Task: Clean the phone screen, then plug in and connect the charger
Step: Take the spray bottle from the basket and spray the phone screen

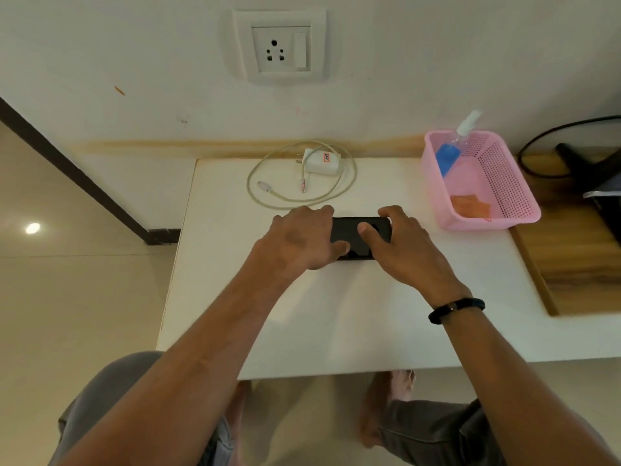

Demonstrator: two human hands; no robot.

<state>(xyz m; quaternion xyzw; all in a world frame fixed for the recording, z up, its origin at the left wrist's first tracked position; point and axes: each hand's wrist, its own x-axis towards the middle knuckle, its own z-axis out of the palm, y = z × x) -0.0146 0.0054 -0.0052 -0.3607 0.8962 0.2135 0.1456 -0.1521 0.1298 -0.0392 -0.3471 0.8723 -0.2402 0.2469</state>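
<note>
Charger (322, 161) behind phone (356, 237)

Arms: I see both bare to the frame's lower edge, no sleeves.
Left hand (302, 237): no rings or bands that I can see.
Right hand (400, 243): black wristband (456, 310) with a small metallic bead.
Legs: grey trousers (433, 432), lower frame.
Feet: bare, below the table edge.

Black phone (353, 235) lies flat; white charger (322, 162) seemingly unplugged
</note>
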